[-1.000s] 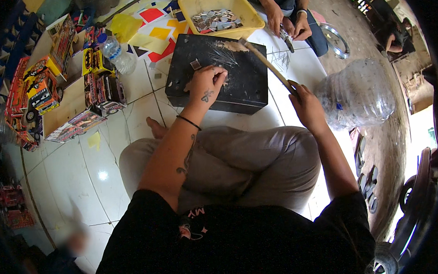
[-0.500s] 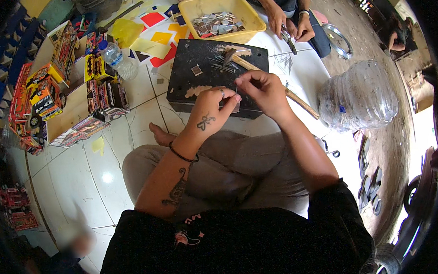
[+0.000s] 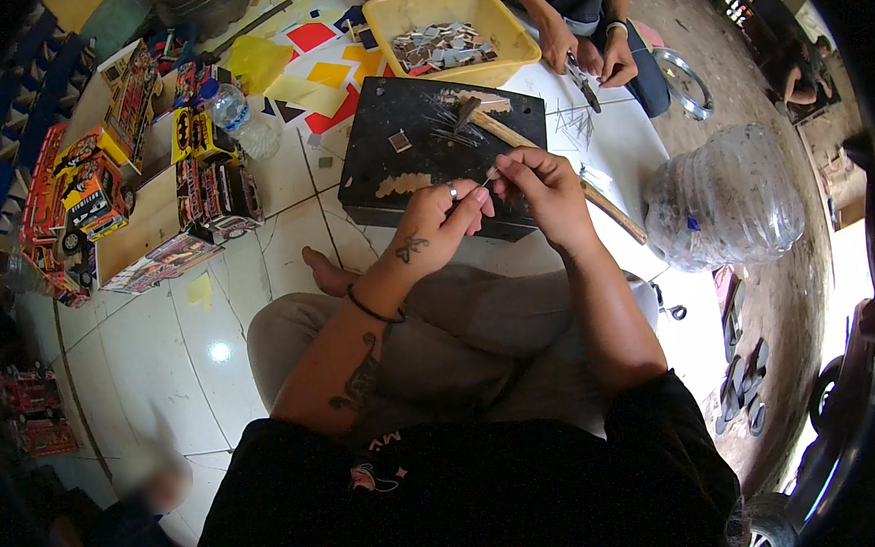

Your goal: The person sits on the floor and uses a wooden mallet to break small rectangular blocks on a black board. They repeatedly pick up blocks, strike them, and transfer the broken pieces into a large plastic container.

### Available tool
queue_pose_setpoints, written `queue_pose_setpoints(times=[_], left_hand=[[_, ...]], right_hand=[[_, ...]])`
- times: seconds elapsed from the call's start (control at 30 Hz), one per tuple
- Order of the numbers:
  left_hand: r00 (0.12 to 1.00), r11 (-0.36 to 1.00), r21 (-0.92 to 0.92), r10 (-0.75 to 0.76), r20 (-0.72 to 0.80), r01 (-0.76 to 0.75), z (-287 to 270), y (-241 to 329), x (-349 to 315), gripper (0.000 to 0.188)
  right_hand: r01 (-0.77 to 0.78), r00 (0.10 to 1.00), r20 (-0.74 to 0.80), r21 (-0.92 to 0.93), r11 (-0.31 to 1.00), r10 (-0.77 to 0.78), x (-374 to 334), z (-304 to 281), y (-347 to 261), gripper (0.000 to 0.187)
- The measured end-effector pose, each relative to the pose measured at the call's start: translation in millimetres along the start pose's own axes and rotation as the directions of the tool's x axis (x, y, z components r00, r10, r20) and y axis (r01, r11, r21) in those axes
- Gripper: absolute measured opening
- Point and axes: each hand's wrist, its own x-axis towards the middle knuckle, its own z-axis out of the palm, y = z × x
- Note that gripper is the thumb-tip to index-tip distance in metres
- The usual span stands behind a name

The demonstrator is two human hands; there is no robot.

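Above the near edge of a black block, my left hand and my right hand are close together, both with fingers pinched. A thin wire runs between their fingertips; its ends are hidden by the fingers. On the block lie several loose thin wires and a small square piece with a dark centre. A hammer rests with its head on the block, its wooden handle slanting toward the near right behind my right hand.
A yellow basin of small square pieces stands beyond the block. At the far right a person's hands hold pliers. Toy trucks and a water bottle stand left. A large plastic bag sits right.
My right hand has shifted slightly right and lower, and the thin wire between the fingertips now shows more plainly. The other person's hands have moved a little. The whole view has shifted slightly.
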Motion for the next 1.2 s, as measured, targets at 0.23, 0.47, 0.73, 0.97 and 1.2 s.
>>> queue_pose_setpoints(times=[0.23, 0.47, 0.73, 0.97, 1.2], left_hand=[[0.993, 0.998, -0.059, 0.022, 0.116, -0.015, -3.9, -2.1, 4.3, 0.023], [0.969, 0.976, 0.209, 0.007, 0.248, -0.061, -23.8, 0.8, 13.3, 0.022], [0.957, 0.954, 0.295, 0.029, -0.287, 0.060, -33.4, -34.5, 28.1, 0.013], [0.845, 0.734, 0.678, 0.393, -0.362, -0.051, -32.0, -60.2, 29.1, 0.010], [0.834, 0.786, 0.616, 0.370, -0.408, -0.047, -29.3, -61.2, 29.9, 0.015]], right_hand=[[-0.036, 0.999, 0.033, 0.004, 0.999, 0.036, -1.6, -4.7, -2.0, 0.020], [0.167, 0.978, -0.069, -0.316, 0.934, -0.198, 5.1, -5.1, 10.8, 0.022], [-0.052, 0.984, -0.064, -0.996, -0.078, 0.167, 4.2, -114.5, 20.1, 0.061], [0.105, 0.994, 0.099, -0.883, 0.458, -0.039, -39.4, -129.1, 28.0, 0.041], [-0.137, 0.981, 0.003, -0.702, 0.699, 0.196, -94.9, -52.6, -38.5, 0.044]])
